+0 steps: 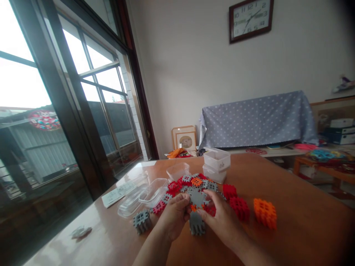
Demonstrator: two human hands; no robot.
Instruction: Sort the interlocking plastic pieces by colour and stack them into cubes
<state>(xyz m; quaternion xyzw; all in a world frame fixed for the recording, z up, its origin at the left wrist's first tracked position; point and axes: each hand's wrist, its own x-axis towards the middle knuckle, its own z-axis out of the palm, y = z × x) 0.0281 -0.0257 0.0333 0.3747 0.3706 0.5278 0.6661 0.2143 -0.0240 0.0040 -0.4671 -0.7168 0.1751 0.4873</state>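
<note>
Both hands on a gray interlocking plate (pixel 198 198)
Left hand (pixel 175 212) pinches its left edge; right hand (pixel 219 214), fingers partly spread, steadies its right side above the tabletop (pixel 111 236).

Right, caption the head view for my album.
Two hands hold a flat grey piece over a brown table, with toothed red and orange stacks to the right.

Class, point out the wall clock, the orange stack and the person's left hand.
Wall clock (pixel 250 19), head view: middle of dial.
Orange stack (pixel 265 213), head view: visible middle.
Left hand (pixel 175 214), head view: middle of hand.
</note>
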